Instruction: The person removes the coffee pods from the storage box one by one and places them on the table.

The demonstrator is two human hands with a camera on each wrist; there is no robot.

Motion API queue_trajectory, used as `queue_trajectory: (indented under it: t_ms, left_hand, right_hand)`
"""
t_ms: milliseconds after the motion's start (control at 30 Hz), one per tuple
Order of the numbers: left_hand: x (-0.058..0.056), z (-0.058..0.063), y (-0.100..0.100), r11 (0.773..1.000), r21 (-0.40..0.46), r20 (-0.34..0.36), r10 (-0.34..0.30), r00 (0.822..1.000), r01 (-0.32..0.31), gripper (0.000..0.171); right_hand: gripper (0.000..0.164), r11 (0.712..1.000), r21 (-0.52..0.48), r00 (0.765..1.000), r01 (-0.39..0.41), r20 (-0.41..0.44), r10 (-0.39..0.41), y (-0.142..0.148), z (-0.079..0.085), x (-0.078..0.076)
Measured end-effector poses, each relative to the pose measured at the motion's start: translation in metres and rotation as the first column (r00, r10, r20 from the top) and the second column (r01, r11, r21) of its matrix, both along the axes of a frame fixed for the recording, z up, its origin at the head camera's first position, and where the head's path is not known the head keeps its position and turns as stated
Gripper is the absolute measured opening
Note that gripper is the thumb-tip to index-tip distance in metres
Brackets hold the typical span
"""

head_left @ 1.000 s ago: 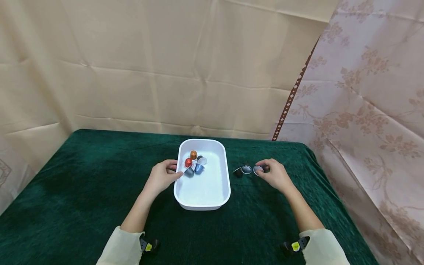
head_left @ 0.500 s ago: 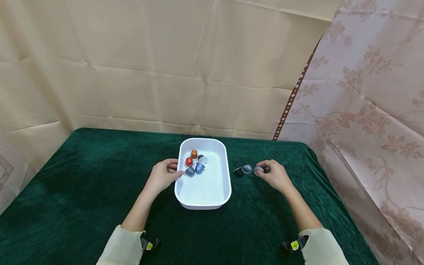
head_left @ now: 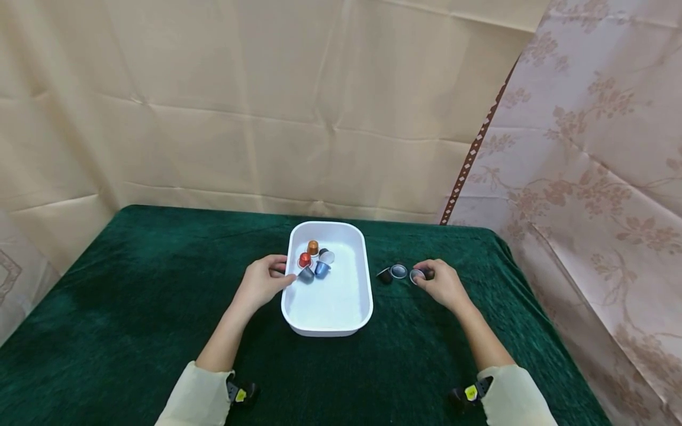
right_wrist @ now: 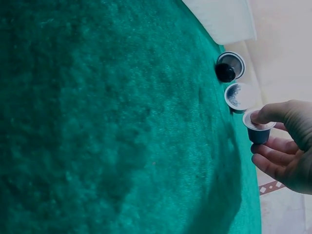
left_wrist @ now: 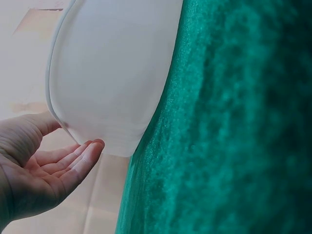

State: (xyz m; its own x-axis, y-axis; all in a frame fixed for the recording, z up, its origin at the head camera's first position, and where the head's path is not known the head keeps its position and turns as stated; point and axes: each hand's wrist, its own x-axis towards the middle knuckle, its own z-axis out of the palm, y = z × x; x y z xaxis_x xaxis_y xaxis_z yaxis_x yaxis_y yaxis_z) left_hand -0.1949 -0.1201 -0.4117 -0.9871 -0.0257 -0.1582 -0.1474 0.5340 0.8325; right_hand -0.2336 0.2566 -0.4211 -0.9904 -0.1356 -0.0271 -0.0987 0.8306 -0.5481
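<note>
My left hand (head_left: 262,283) grips the left rim of a white tray (head_left: 330,305). In the left wrist view, the thumb hooks over the rim while the fingers (left_wrist: 80,163) lie against the outer wall. Inside the tray are a copper coffee capsule (head_left: 313,247), a red one (head_left: 305,259), a grey one (head_left: 306,274), a blue one (head_left: 322,270) and a dark one with a pale lid (head_left: 327,257). Right of the tray, my right hand (head_left: 443,285) pinches a dark coffee capsule (right_wrist: 258,135), thumb on its pale lid and fingers at its base.
Two more dark capsules, one tipped over (head_left: 385,276) and one with its lid facing me (head_left: 398,271), lie on the green cloth (head_left: 133,307) between the tray and my right hand. Beige and patterned curtains (head_left: 330,100) hang behind the table.
</note>
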Motion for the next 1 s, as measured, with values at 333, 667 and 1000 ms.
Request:
queue_trajectory:
  t_ms: [333,667,1000]
  left_hand:
    - [0.001,0.0,0.0,1.0,0.002,-0.001,0.003,1.0,-0.003,0.049]
    - [0.0,0.001,0.0,1.0,0.009,0.002,0.002,1.0,-0.002,0.05]
    - [-0.003,-0.003,0.0,1.0,0.002,-0.005,0.004,1.0,-0.004,0.051]
  right_hand:
    - [0.027,1.0,-0.015,1.0,0.005,0.006,-0.005,0.0,-0.007,-0.002]
    - [0.028,1.0,-0.024,1.0,0.013,0.029,-0.012,-0.002,-0.01,-0.004]
    - [0.026,0.999,-0.013,0.999,0.03,0.01,-0.03,-0.004,-0.014,-0.006]
